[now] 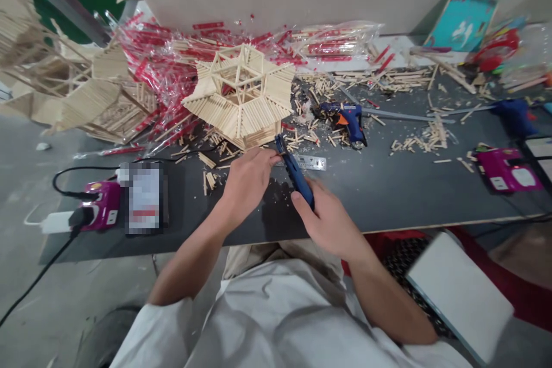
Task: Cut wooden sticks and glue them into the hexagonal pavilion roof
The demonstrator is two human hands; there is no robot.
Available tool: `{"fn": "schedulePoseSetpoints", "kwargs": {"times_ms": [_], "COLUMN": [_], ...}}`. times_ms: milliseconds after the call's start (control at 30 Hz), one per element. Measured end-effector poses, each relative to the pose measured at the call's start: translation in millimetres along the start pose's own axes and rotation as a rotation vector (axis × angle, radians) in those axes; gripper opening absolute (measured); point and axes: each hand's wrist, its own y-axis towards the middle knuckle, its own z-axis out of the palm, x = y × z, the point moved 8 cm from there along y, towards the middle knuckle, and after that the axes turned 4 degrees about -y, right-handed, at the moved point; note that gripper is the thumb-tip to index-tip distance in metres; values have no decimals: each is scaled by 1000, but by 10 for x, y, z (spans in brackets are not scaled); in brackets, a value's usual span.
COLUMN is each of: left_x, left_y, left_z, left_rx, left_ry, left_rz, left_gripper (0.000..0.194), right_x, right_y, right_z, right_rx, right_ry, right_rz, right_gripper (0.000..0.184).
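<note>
My right hand point(330, 221) is closed around the blue handles of a pair of cutters point(296, 173), whose jaws point up toward the left. My left hand point(248, 181) is pinched at the jaws, fingers together on something I cannot make out, probably a small wooden stick. Just beyond the hands stands a hexagonal roof model of wooden sticks point(241, 95) on the dark table point(388, 195). A short metal ruler point(311, 162) lies flat right of the cutter jaws.
A blue glue gun point(348, 121) lies behind the ruler amid stick offcuts point(420, 141). Red-wrapped stick packs point(164, 69) pile at the back. A phone point(144, 196) and purple devices point(101, 207) point(504, 168) sit at the table's sides. Larger stick models point(86, 103) stand left.
</note>
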Motion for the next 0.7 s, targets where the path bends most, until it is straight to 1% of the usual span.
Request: {"fn": "schedulePoseSetpoints", "kwargs": {"times_ms": [133,267,467,600,700], "left_x": [-55,-99,-119,-140,-140], "left_y": [-22,-35,-43,-55,-60], "left_z": [-14,-17,-29,-35,-27], "left_rx": [-8,-21,-74,-126,-132], "left_ry": [51,88,71,80,69], "left_rz": [37,65,72,99,87], "left_gripper": [28,27,27,27,27], "right_x": [-13,-26,-101,-106,-109], "right_y": [-14,-19,1,1,0], "right_z": [34,61,85,78,81], "right_rx": [-31,-78,-77,-86,-102], "right_ry": [-30,-68,-54,-57,-57], "right_rz": [20,24,87,80,60], "right_gripper": [40,42,38,39,40]}}
